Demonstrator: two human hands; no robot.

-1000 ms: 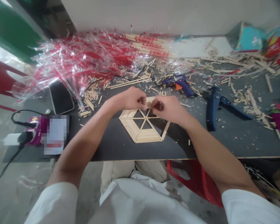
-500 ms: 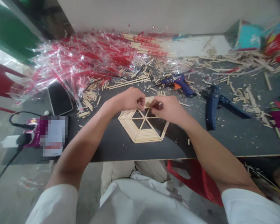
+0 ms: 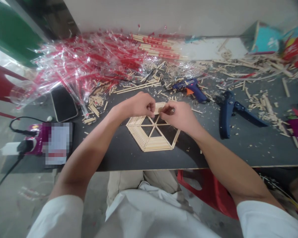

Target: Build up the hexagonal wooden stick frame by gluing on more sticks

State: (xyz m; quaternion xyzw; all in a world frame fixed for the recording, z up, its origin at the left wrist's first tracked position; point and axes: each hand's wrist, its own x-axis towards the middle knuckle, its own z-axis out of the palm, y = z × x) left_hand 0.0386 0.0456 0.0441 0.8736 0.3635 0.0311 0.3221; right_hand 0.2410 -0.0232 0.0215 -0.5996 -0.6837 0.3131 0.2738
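A hexagonal frame of pale wooden sticks (image 3: pixel 157 144) lies flat on the dark table, with spokes crossing at its middle. Rows of sticks fill its left, front and back sections, while the right front section shows bare table between the spokes. Over the back section, my left hand (image 3: pixel 141 105) is closed in a pinch, fingertips pointing down at the inner sticks. My right hand (image 3: pixel 177 114) pinches just to the right of it, thumb and forefinger together at the same section. Whatever lies between the fingertips of either hand is too small or hidden to make out.
Behind the frame lie a blue glue gun (image 3: pixel 192 88) and scattered stick offcuts (image 3: pixel 95 104). A blue-handled cutter (image 3: pixel 227 114) rests at right. Red and clear plastic wrappers (image 3: pixel 89 62) heap at back left. Two phones, one dark (image 3: pixel 64 104), and a purple power strip (image 3: pixel 34 138) sit left.
Both hands keep nearly the same place and pinch over the back section. The right fingers shift very slightly; the view itself moves a little.
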